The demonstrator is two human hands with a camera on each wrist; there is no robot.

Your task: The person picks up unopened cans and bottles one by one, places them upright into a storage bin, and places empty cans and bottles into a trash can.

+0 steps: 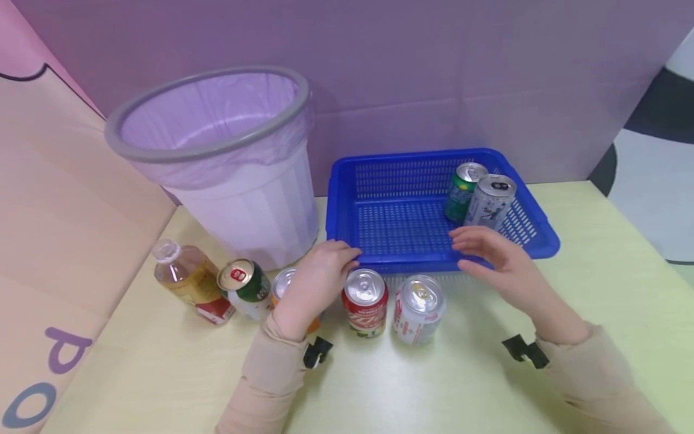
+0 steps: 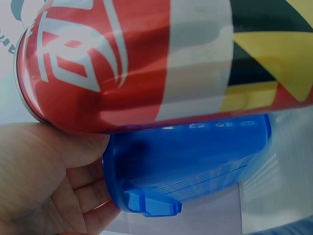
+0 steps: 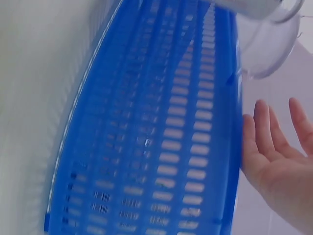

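Note:
A blue plastic basket (image 1: 393,266) sits on the table, holding a green can (image 1: 459,196) and a silver-white can (image 1: 490,205) at its right end. My left hand (image 1: 322,274) grips the rim at the basket's front left corner, as the left wrist view (image 2: 58,181) also shows. My right hand (image 1: 501,265) is by the front right rim, fingers apart and loosely bent; its fingertips come up against the rim in the right wrist view. A red can (image 1: 365,304) and a white can (image 1: 418,310) stand upright just before the basket.
Left of my left hand are a partly hidden orange can (image 1: 283,282), a green-and-white can (image 1: 246,289) and a tilted-looking plastic bottle (image 1: 192,280). A white bin (image 1: 255,205) with a grey rim and a liner bag stands behind them. A purple backdrop rises behind the table.

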